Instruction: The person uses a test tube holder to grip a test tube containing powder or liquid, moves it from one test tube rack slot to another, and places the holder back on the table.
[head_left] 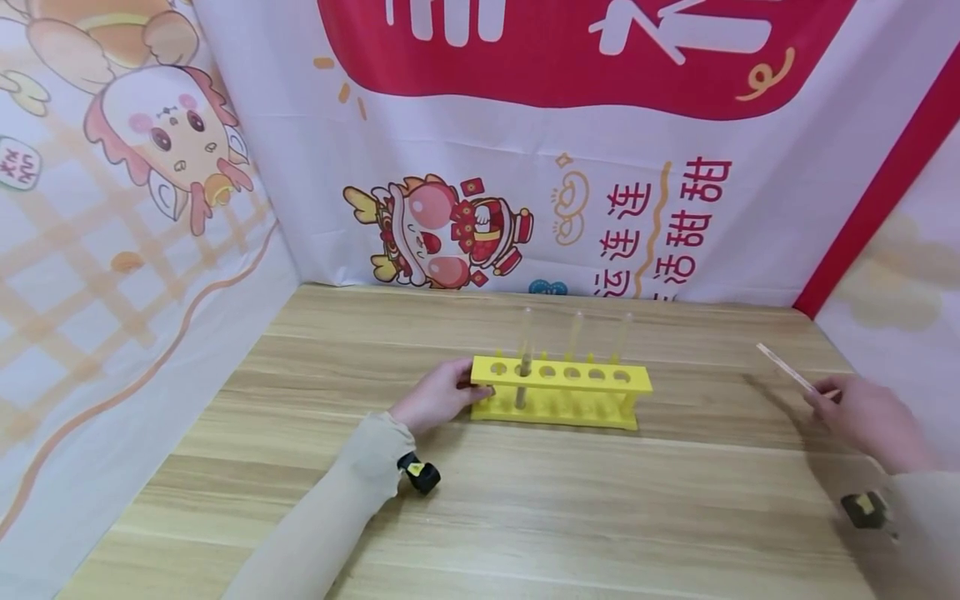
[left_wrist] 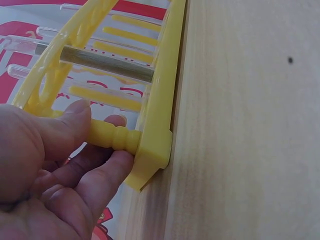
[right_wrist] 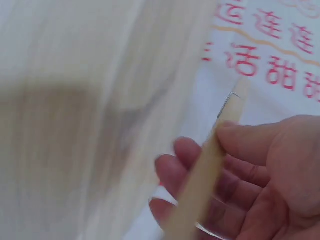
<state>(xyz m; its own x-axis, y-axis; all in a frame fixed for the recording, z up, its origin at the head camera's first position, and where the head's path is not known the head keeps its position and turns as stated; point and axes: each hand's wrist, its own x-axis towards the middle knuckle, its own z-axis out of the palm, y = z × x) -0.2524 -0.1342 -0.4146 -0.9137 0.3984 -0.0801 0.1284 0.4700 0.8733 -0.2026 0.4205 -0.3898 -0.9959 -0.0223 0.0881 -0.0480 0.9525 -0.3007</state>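
A yellow test tube rack [head_left: 561,390] stands mid-table with three clear tubes [head_left: 575,335] upright in its back row and a brownish tube [head_left: 524,379] in a front hole. My left hand [head_left: 438,395] grips the rack's left end post [left_wrist: 116,137] between thumb and fingers. My right hand [head_left: 870,417] is off to the right above the table and pinches a thin clear tube [head_left: 786,367] with pale contents, tilted up to the left. The same pinched tube [right_wrist: 210,165] shows blurred in the right wrist view.
The wooden table [head_left: 525,500] is walled by printed banners: a cartoon backdrop [head_left: 525,167] behind, cloth at the left [head_left: 112,250] and right [head_left: 900,275]. Bare wood lies in front of the rack.
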